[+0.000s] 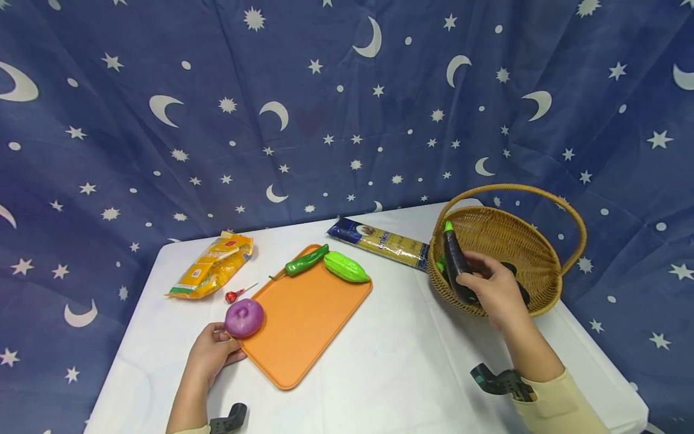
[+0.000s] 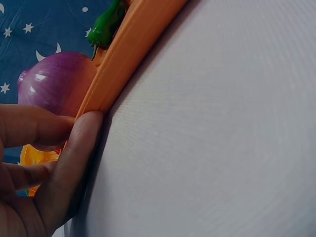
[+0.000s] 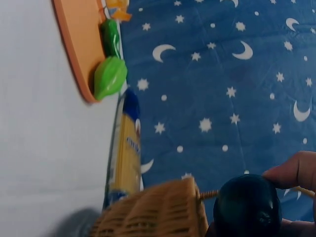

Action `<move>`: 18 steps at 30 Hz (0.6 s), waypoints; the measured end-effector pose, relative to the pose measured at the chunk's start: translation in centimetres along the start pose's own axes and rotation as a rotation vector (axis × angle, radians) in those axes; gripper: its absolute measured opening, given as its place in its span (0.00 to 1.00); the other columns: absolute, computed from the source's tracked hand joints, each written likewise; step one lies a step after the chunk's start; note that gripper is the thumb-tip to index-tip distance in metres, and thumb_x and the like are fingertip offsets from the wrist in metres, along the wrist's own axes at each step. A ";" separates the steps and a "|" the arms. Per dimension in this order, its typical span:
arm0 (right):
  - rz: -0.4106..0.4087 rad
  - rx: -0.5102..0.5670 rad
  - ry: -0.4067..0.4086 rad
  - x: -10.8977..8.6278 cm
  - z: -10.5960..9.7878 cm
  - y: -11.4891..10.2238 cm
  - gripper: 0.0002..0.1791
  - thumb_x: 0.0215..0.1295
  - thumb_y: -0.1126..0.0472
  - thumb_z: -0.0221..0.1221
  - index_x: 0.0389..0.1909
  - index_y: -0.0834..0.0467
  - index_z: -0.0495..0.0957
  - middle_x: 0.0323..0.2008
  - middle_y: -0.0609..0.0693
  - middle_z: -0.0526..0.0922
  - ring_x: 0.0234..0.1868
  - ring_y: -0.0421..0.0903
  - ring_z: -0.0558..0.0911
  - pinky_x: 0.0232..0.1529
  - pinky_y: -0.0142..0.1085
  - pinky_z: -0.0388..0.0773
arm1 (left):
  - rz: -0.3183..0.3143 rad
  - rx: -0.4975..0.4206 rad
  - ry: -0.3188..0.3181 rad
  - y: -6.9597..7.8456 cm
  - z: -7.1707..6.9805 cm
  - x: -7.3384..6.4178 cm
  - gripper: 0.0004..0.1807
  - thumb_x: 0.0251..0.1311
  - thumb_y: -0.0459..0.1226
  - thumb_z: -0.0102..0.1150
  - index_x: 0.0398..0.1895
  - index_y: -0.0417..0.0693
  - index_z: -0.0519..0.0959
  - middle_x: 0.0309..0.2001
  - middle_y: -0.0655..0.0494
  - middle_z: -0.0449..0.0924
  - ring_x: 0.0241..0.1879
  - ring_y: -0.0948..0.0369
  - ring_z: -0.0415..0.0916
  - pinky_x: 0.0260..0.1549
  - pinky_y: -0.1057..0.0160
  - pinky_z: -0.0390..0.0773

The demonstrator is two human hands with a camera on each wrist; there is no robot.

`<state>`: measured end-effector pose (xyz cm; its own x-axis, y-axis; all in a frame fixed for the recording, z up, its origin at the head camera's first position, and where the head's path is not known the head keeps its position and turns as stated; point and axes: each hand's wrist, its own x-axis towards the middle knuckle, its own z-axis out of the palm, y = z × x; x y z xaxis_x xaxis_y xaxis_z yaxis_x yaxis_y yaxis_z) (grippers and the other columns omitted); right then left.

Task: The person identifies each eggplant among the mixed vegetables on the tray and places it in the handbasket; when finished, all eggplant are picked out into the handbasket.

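Note:
My right hand point(image 1: 494, 289) pinches a dark eggplant point(image 1: 458, 265) with a bright green tip, over the near left part of the wicker basket point(image 1: 509, 232). In the right wrist view the eggplant's rounded dark end point(image 3: 247, 205) shows beside the thumb. My left hand point(image 1: 212, 349) pinches the near left edge of an orange tray point(image 1: 303, 325); thumb and finger meet on its rim in the left wrist view. On the tray's left corner sits a purple onion point(image 1: 244, 317). A green chili pepper point(image 1: 306, 261) and a light green ridged vegetable point(image 1: 346, 267) lie along its far edge.
An orange-yellow packet point(image 1: 214, 265) and a red lollipop point(image 1: 234, 295) lie left of the tray. A long pasta packet point(image 1: 379, 242) lies at the back, its end by the basket. Dark and green things sit partly hidden inside the basket. A starry blue cloth point(image 1: 303, 108) hangs behind.

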<state>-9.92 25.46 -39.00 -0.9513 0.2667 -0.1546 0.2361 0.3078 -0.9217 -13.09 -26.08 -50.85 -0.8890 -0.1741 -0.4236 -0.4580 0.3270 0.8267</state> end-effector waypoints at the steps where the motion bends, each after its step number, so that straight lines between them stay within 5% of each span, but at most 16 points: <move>1: 0.003 0.001 0.002 0.0 -0.2 0.2 0.37 0.66 0.61 0.61 0.75 0.59 0.61 0.69 0.63 0.65 0.62 0.59 0.71 0.42 0.28 0.80 | 0.000 -0.005 -0.002 0.0 0.0 0.0 0.40 0.57 0.25 0.62 0.71 0.29 0.55 0.51 0.33 0.65 0.29 0.60 0.82 0.32 0.61 0.89; 18: 0.027 -0.087 0.053 1.2 -3.6 2.5 0.37 0.66 0.60 0.60 0.74 0.62 0.61 0.66 0.65 0.65 0.58 0.60 0.71 0.37 0.25 0.79 | 0.002 -0.018 -0.010 0.1 0.0 -0.1 0.39 0.58 0.25 0.62 0.71 0.28 0.54 0.52 0.33 0.64 0.30 0.60 0.82 0.32 0.61 0.89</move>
<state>-9.75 29.90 -40.24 -0.9332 0.3228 -0.1579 0.2798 0.3771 -0.8829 -13.08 -26.02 -50.72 -0.8901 -0.1638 -0.4253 -0.4557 0.3105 0.8342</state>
